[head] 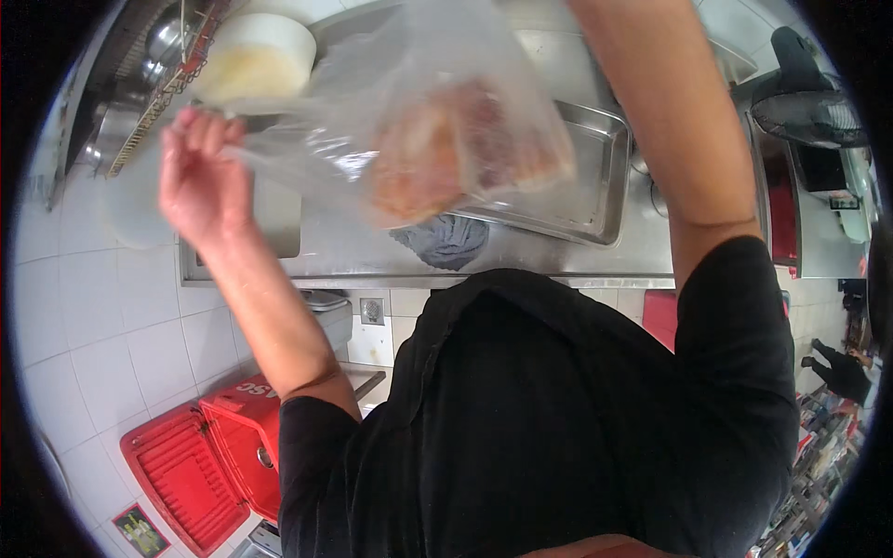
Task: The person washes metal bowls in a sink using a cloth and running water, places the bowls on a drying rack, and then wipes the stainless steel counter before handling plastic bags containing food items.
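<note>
A clear plastic bag hangs above the steel counter, blurred, with pieces of what looks like raw meat at its bottom. My left hand has its fingers closed on the bag's stretched left edge. The right forearm reaches up past the top rim of the picture, so my right hand is out of view. Behind and below the bag, a shallow rectangular steel tray rests on the counter. A crumpled grey cloth lies on the counter, close to its front edge.
A white round bucket stands at the back left, beside a wire rack with steel bowls. Below is the steel counter's front edge. An open red insulated box is at the lower left. A black fan stands at the right. A person is far off.
</note>
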Motion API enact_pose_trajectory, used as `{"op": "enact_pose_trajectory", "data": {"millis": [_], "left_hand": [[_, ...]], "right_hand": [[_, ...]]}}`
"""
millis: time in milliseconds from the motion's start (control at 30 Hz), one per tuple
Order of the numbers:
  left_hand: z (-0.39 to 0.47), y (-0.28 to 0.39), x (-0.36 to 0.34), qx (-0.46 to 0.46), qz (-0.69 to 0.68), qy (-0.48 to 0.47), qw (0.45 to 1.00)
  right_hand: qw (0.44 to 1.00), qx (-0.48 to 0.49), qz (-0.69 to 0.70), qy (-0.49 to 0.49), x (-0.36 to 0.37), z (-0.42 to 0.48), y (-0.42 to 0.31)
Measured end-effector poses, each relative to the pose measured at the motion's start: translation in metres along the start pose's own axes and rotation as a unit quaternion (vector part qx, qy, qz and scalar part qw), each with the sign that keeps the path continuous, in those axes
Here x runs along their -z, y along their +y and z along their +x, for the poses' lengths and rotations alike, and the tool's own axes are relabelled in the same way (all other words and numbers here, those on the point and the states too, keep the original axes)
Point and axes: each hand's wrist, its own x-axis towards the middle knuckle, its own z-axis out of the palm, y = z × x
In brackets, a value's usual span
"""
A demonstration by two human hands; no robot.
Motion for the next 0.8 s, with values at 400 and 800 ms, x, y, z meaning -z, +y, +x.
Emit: {"op": "enact_pose_trajectory", "data": {"millis": [400,800], "left_hand": [[-0.095,0.007,0.069,0.08,0.04,0.175,0.98],[-0.12,-0.023,0.072,0.054,0.19,0.279,0.94]], "right_hand": [[0.973,-0.208,0.081,-0.058,-0.001,0.031,0.245],[0.802,-0.351,-0.478,-0.072,0.084,-0.142,0.389]]}}
